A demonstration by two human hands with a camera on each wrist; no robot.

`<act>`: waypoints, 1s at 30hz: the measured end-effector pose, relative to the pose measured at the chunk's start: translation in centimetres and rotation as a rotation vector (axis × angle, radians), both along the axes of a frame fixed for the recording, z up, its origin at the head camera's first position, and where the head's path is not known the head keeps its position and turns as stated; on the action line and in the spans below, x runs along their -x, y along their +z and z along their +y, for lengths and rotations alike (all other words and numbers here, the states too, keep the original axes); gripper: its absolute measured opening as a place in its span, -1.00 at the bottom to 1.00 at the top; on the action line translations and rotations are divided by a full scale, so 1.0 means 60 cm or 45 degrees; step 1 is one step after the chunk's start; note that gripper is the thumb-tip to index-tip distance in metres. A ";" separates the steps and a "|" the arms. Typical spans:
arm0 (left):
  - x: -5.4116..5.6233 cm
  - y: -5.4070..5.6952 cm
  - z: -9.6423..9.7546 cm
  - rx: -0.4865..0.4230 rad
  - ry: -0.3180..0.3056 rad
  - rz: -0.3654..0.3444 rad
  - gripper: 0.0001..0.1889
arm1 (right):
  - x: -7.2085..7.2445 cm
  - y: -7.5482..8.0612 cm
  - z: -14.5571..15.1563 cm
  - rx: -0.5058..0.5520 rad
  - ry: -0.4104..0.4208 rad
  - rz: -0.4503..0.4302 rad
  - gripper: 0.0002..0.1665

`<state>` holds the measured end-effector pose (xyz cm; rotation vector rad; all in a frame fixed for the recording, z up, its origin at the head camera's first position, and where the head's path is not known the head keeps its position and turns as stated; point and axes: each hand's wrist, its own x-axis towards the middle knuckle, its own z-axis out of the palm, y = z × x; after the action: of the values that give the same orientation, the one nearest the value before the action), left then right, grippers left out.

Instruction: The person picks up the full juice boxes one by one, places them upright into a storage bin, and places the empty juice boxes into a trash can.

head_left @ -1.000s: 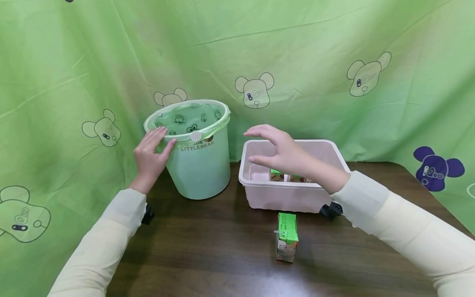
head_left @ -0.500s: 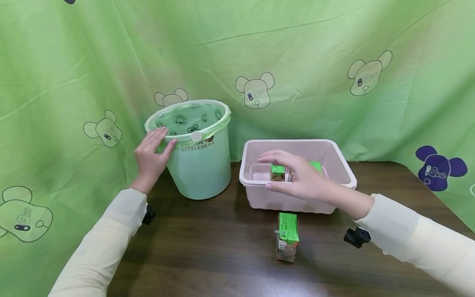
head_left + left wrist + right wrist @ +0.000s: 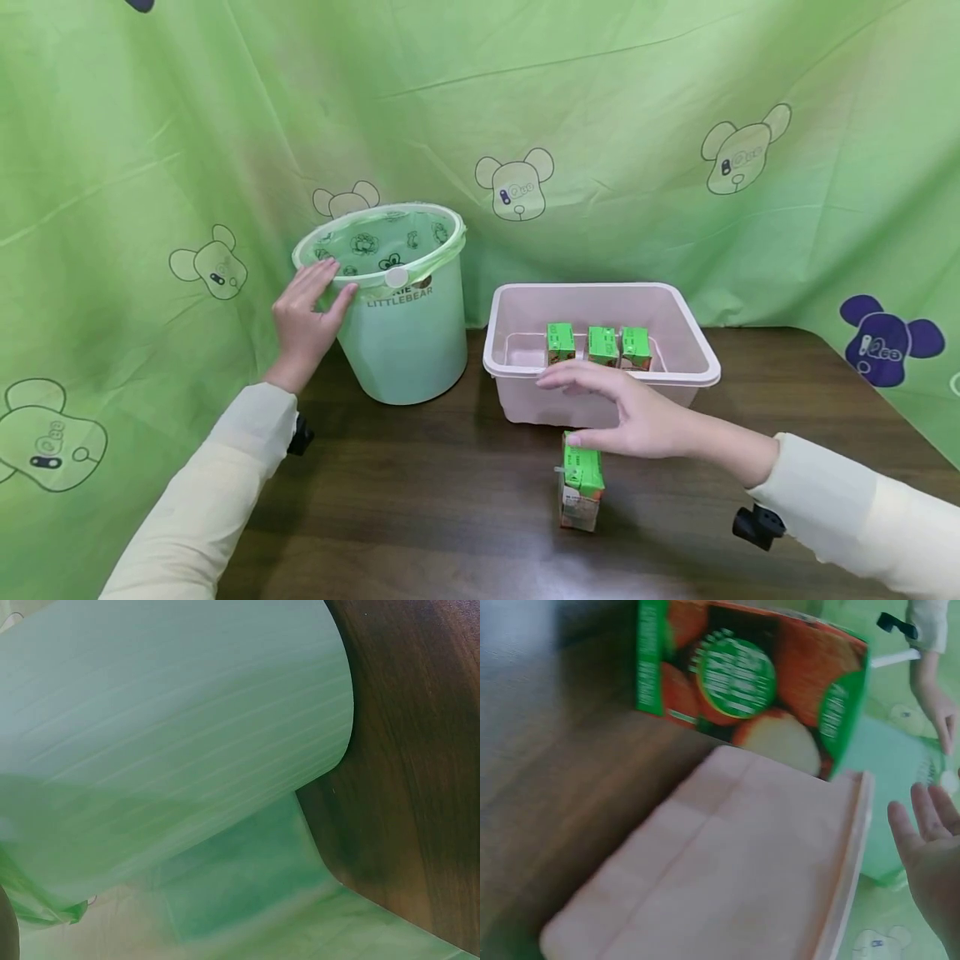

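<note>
My left hand [image 3: 306, 321] rests at the near left rim of a mint-green trash bin [image 3: 405, 350], fingers extended and thumb spread. In the left wrist view the bin's side [image 3: 187, 712] fills much of the frame. Just behind and above a small juice carton [image 3: 581, 500], my right hand [image 3: 645, 417] hovers with its thumb and fingers spread apart, holding nothing. The carton stands upright on the table, green on top, with a straw at its left side. Fruit pictures cover its face [image 3: 780, 667] in the right wrist view.
A pale pink plastic box [image 3: 517, 396] sits behind the carton, right of the bin. Inside it are three similar green-topped cartons [image 3: 602, 343]. A patterned bag [image 3: 375, 242] lines the bin. A green printed curtain [image 3: 600, 100] hangs behind the brown wooden table [image 3: 420, 517].
My right hand has come down and toward me, from above the pink box to just over the lone carton, uncovering the cartons in the box. The left hand has stayed at the bin rim.
</note>
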<state>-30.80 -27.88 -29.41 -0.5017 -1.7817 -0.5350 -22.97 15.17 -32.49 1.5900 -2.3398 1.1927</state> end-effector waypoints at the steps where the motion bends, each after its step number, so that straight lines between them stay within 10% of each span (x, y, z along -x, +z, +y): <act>1: 0.000 0.000 0.000 0.000 0.001 -0.003 -0.58 | -0.001 -0.005 0.003 -0.019 0.010 -0.014 -0.28; 9: 0.001 -0.003 -0.002 0.015 0.005 -0.019 -0.53 | -0.002 -0.043 0.013 -0.064 0.158 -0.122 -0.23; 30: 0.004 -0.003 -0.003 0.002 0.005 0.000 -0.56 | -0.010 -0.104 0.027 -0.104 0.084 -0.062 -0.19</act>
<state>-31.02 -28.05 -29.61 -0.4991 -1.7827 -0.5308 -22.37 16.81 -38.74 1.6947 -2.4138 1.1758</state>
